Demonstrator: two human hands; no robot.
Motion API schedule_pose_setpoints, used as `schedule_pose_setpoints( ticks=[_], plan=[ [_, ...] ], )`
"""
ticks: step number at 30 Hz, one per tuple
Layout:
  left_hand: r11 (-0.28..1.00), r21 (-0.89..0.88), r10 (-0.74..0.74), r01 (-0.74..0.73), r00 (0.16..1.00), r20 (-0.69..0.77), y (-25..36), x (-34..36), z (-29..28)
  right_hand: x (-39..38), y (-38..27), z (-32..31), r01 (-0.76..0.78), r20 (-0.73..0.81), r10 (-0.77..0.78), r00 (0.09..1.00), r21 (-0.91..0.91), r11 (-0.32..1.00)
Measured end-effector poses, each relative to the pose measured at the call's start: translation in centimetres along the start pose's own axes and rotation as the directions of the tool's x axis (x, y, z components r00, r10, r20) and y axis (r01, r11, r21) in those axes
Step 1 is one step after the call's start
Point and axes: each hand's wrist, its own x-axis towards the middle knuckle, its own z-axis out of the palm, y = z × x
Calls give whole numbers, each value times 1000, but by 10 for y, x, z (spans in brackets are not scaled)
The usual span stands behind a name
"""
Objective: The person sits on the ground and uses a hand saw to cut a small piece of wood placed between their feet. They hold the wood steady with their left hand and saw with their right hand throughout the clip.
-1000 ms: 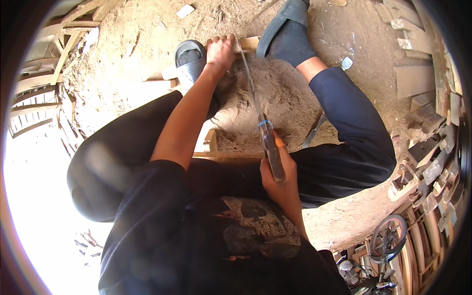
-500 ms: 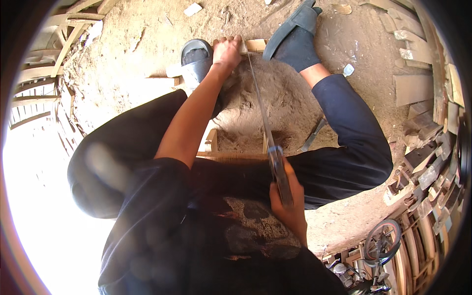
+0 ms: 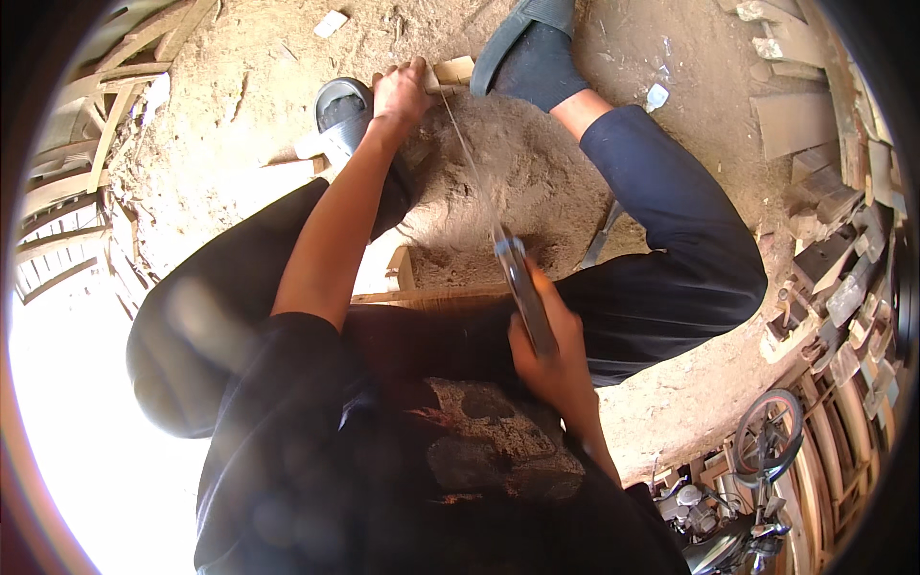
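My right hand (image 3: 554,345) is closed around the dark handle of a handsaw (image 3: 527,295). The saw's thin blade stretches away from me and meets a pale piece of wood (image 3: 453,72) between my feet. My left hand (image 3: 400,94) presses down on that wood just left of the blade, fingers curled over it. Part of the wood is hidden under the hand and beside my sandals. Where the blade touches, the depth of any cut is too small to make out.
My left sandal (image 3: 343,115) and right sandal (image 3: 498,43) flank the wood. A wooden board (image 3: 436,300) lies across near my lap. A dark flat tool (image 3: 602,235) is by my right leg. Wood offcuts (image 3: 848,287) pile at right, with a motorcycle (image 3: 714,513) at lower right.
My right hand has pushed the saw forward, bringing its handle closer to the wood. My left hand keeps its hold. The whole view has shifted a little.
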Motion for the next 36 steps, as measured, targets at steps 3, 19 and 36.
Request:
schedule_pose_setpoints(
  ticks=[3,19,36],
  plan=[
    [998,-51,44,-42,998,49,16,0,-12,13,2,-1,-42,3,42,999,-15,999],
    [967,-222,110,-126,991,-81,-5,-8,-7,-21,-7,-26,80,-139,-56,989,167,983],
    [978,-169,132,-124,991,35,-8,1,-11,-18,-19,-7,93,-138,-77,987,112,989]
  ],
)
